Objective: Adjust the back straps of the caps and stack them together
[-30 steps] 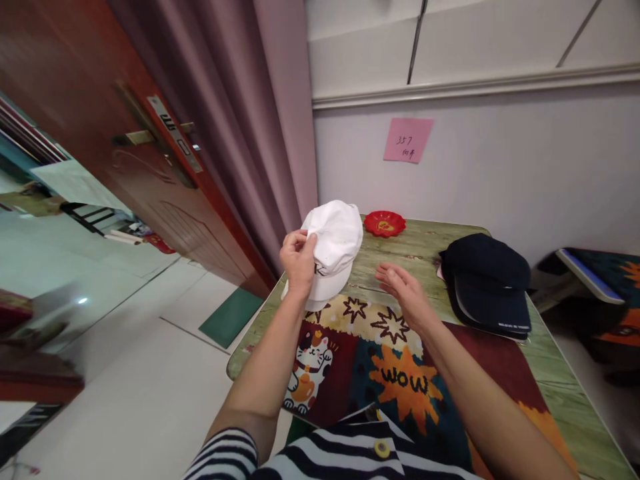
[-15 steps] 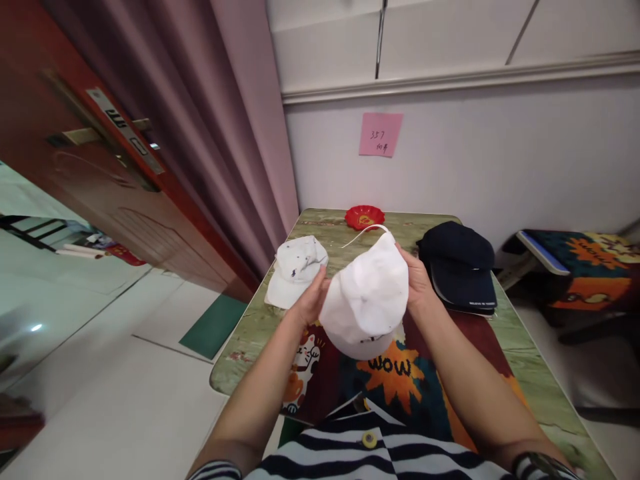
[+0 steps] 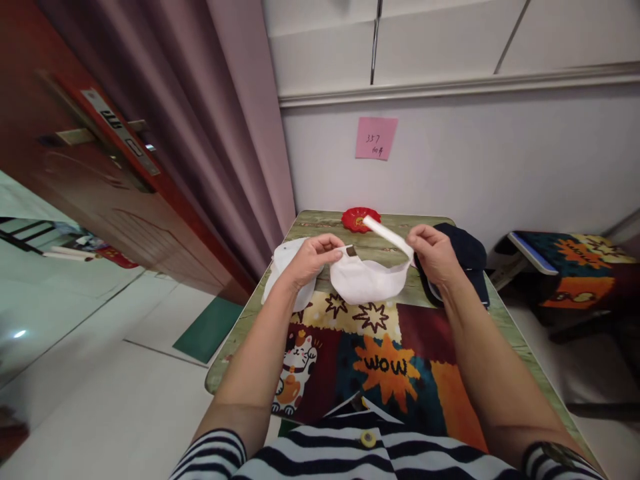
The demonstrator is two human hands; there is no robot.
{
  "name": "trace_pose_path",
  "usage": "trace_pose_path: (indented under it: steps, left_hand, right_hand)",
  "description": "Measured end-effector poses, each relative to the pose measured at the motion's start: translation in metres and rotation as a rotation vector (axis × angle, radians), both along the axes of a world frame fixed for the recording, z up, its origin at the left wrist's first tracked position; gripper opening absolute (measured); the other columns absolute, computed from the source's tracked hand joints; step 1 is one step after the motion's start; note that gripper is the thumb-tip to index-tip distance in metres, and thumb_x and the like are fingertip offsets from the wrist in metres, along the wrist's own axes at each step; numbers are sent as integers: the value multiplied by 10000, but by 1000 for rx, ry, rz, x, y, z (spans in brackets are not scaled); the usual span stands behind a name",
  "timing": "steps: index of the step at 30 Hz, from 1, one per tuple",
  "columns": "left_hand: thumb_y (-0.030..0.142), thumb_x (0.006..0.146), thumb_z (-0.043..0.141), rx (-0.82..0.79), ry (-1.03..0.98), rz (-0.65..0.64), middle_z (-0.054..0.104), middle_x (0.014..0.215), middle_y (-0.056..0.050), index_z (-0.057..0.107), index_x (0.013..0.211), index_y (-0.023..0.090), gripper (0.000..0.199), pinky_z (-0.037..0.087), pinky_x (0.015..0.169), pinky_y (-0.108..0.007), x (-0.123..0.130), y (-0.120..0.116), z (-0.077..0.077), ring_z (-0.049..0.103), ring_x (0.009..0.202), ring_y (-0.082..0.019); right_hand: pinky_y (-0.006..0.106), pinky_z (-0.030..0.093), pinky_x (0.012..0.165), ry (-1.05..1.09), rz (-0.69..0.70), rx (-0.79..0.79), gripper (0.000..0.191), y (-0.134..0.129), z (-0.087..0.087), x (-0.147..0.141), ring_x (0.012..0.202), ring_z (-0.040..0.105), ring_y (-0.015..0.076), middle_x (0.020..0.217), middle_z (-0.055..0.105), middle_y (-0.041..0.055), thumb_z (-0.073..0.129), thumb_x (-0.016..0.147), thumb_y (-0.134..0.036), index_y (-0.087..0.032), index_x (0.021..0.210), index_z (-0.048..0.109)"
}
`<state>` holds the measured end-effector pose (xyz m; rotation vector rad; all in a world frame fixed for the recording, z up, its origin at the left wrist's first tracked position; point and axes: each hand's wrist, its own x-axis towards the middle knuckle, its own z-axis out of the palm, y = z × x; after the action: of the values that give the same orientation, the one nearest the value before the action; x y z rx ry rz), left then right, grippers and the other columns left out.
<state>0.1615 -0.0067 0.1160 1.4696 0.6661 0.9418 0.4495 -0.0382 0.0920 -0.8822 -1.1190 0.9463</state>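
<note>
Both hands hold a white cap [image 3: 370, 282] above the middle of the table, its back strap loose and sticking up toward the red dish. My left hand [image 3: 319, 259] pinches the cap's edge beside a small brown patch. Fingers of my right hand [image 3: 431, 250] grip the other side where the strap begins. Behind my left hand lies a second white cap [image 3: 287, 267], partly hidden by the hand. A dark navy cap [image 3: 467, 257] rests on the table behind my right hand.
A scalloped red dish [image 3: 353, 220] sits at the table's back edge. A colourful mat [image 3: 385, 367] covers the near part of the green table [image 3: 233, 360]. A pink note [image 3: 377, 139] is on the wall; a wooden door [image 3: 100, 167] stands at left.
The white cap has been turned, so its back edge and loose strap now show between my hands. My hands have moved up, and the mat's yellow star pattern has come into view.
</note>
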Motion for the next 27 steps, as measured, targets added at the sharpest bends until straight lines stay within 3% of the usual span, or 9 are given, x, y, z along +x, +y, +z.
trace_pose_path:
  steps: [3, 6, 9, 12, 15, 19, 23, 27]
  left_hand:
    - [352, 741, 786, -12, 106, 60, 661, 799, -5, 697, 856, 158, 242, 419, 656, -223, 7, -10, -27, 571, 696, -110]
    - [392, 740, 752, -55, 156, 121, 641, 781, -5, 683, 835, 155, 264, 410, 636, -228, 12, -19, -58, 551, 679, -118]
    - [401, 746, 725, -47, 177, 168, 644, 799, -15, 673, 843, 159, 266, 410, 620, -229, 11, -19, -72, 554, 682, -129]
    - [384, 764, 702, 0, 212, 199, 653, 811, -21, 681, 899, 169, 256, 420, 620, -233, 6, -17, -71, 571, 698, -142]
    - [349, 802, 657, 94, 265, 195, 683, 885, -37, 702, 960, 181, 235, 450, 681, -252, 0, -17, -69, 606, 773, -165]
    - [298, 816, 617, 217, 349, 211, 711, 969, -51, 719, 949, 184, 202, 476, 782, -289, 0, -20, -70, 633, 870, -197]
    - [245, 824, 589, 293, 425, 261, 709, 984, -55, 710, 979, 190, 205, 478, 851, -324, 2, -24, -67, 640, 926, -215]
    - [187, 802, 620, 514, 515, 448, 682, 1027, -67, 706, 996, 215, 214, 449, 951, -369, 5, -35, -60, 609, 1031, -241]
  right_hand:
    - [262, 470, 636, -250, 37, -68, 279, -17, -16, -2, 655, 564, 136, 720, 659, 2, 788, 761, -466, -205, 840, 729]
    - [311, 493, 706, -340, 0, -137, 352, -32, -39, -15, 718, 611, 179, 755, 686, 29, 677, 837, -541, -199, 897, 736]
    - [348, 495, 757, -513, -18, -119, 353, -43, -45, -28, 804, 651, 228, 862, 731, 55, 593, 897, -527, -207, 889, 740]
    - [370, 490, 797, -736, 42, -44, 318, -55, -36, -32, 894, 674, 263, 965, 752, 65, 524, 952, -443, -227, 928, 757]
    - [430, 459, 937, -930, 134, 79, 240, -68, -29, -30, 1030, 666, 291, 1099, 746, 72, 605, 920, -413, -269, 1042, 753]
    - [504, 347, 1071, -1164, 154, 185, 238, -76, -35, -28, 1014, 659, 302, 1029, 755, 95, 763, 815, -397, -274, 1018, 752]
    - [396, 443, 855, -1170, 132, 123, 134, -77, -38, -34, 892, 660, 264, 929, 748, 87, 655, 899, -357, -249, 939, 723]
    - [298, 407, 619, -889, 101, -10, 183, -76, -31, -44, 655, 609, 186, 787, 711, 31, 554, 949, -402, -236, 904, 616]
